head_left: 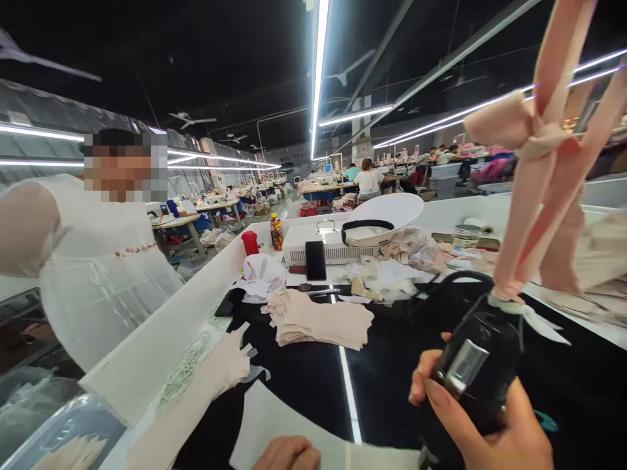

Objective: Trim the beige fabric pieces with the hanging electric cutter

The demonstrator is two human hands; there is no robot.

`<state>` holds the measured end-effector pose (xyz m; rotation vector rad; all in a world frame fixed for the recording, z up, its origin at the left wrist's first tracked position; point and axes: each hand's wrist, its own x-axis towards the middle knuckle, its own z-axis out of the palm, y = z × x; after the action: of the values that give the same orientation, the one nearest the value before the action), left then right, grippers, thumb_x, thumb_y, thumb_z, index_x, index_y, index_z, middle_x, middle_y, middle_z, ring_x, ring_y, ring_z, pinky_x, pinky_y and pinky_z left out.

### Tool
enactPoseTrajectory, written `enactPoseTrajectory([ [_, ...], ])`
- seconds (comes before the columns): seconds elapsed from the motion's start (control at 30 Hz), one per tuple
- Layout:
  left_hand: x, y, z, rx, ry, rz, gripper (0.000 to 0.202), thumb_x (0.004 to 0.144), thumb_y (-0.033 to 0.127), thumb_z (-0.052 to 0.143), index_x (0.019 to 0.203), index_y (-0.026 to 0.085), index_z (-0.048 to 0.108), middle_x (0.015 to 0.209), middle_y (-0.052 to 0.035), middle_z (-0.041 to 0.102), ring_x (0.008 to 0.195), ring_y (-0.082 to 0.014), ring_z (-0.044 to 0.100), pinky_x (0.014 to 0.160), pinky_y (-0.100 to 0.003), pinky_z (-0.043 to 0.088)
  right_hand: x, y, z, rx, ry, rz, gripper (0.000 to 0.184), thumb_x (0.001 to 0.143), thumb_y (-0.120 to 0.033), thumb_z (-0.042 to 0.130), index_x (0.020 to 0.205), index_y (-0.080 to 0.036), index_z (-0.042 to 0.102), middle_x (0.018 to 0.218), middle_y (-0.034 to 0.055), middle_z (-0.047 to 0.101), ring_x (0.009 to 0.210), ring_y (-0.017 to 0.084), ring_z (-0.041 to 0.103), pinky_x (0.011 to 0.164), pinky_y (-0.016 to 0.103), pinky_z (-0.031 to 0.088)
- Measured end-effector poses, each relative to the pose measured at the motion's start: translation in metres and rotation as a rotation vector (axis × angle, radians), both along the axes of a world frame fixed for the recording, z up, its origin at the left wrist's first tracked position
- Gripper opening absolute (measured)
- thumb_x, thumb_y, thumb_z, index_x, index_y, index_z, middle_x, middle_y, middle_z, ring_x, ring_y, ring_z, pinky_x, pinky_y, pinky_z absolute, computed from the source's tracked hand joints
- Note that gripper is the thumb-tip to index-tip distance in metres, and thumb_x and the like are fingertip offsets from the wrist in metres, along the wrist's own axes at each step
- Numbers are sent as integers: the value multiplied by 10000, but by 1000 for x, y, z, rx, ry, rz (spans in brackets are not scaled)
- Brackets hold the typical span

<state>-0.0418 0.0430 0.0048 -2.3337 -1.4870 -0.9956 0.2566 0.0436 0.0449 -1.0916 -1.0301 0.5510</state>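
Note:
My right hand point(482, 418) is closed around a black corded hand tool point(482, 365) with a silver metal plate on its upper face; its working end is hidden. Knotted pink fabric strips point(533, 189) run up from the tool's top, with a white tie at the knot. My left hand point(288, 453), cut off by the lower edge, rests with its fingers down on a pale, curved, flat piece point(274, 418). That piece lies on the glossy black tabletop point(304, 385). Ahead is a stack of beige fabric pieces point(321, 320); a longer beige stack point(210, 385) lies to the left.
A white box point(306, 245) carries a white visor point(386, 215), with a phone point(315, 261) leaning in front. Scraps point(386, 277) and a bottle point(276, 232) are nearby. A pale green cord point(183, 372) lies beside the left board point(147, 346). Beyond it stands a person in white point(108, 274).

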Motion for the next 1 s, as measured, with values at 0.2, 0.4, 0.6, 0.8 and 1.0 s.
enactPoseTrajectory([
  [0.2,13,-38,-19,-31,250,-129,302,1102,242,446,1273,244,695,1203,-51,780,1051,-219,786,893,-326,678,-4,-7,9,189,40,132,266,892,-262,815,1082,-300,634,864,-19,721,609,158,680,573,275,608],
  [0.4,48,-33,3,-133,169,-192,329,1082,173,422,1337,193,629,1246,-92,739,1126,-199,753,947,-293,647,-14,-16,21,215,86,127,306,857,-154,803,1079,-290,643,839,-26,725,604,144,694,594,255,628],
  [0.6,99,-37,-5,-247,41,-317,372,1057,103,444,1383,196,594,1232,-111,710,1113,-208,739,956,-333,647,-11,-26,20,205,103,156,404,871,-123,802,1188,-310,636,898,-27,737,673,149,731,675,263,665],
  [0.8,93,-37,-23,-257,54,-354,364,1030,47,449,1327,189,607,1164,-101,710,1054,-217,736,916,-339,656,-10,-34,17,221,102,187,448,889,-100,787,1241,-324,625,942,-20,735,704,155,741,688,272,673],
  [1.0,82,-39,-24,-268,73,-368,323,1025,39,435,1213,223,624,1155,-75,715,1066,-203,741,927,-301,645,-14,-37,17,224,99,159,397,879,-126,801,1185,-322,640,900,-30,730,671,151,719,668,277,664],
])
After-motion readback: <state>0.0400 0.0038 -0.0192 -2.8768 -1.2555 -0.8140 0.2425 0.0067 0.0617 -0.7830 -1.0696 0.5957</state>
